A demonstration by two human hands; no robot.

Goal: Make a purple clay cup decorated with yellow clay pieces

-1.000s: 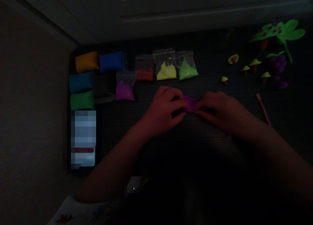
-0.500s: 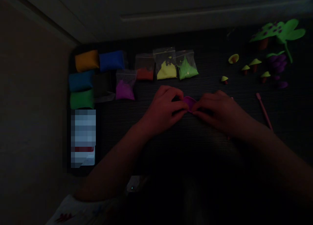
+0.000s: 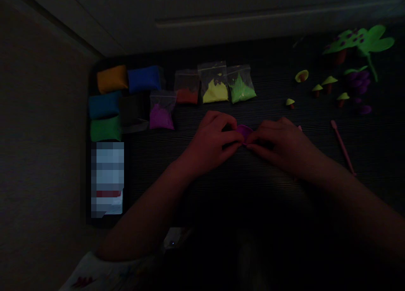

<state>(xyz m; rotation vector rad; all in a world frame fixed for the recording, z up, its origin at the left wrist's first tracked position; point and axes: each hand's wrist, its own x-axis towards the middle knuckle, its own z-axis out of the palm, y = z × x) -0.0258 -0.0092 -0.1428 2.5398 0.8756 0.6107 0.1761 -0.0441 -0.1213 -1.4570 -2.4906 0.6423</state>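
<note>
A thin, rounded piece of purple modelling clay (image 3: 244, 131) is held between my two hands above the dark ridged table (image 3: 190, 189). On its left edge, my left hand (image 3: 220, 137) pinches with thumb and forefinger. My right hand (image 3: 275, 139) grips the near right edge between thumb and fingertips. The fingers cover part of the clay's rim. Beneath my right hand lies a pink tool (image 3: 300, 127), mostly hidden. Farther right rests a second pink modelling tool (image 3: 342, 147).
Bags of purple (image 3: 161, 117), red (image 3: 187, 96), yellow (image 3: 215, 91) and green clay (image 3: 242, 90) lie beyond my hands. Coloured packs (image 3: 112, 79) and a lit, blurred screen (image 3: 107, 177) are at left. Small yellow-capped mushrooms (image 3: 329, 83), purple grapes (image 3: 357, 81) and a green clay plant (image 3: 376, 42) stand right.
My right hand has shifted slightly left along the clay's near edge, uncovering more of the pink tools. My left hand keeps its pinch in nearly the same place.
</note>
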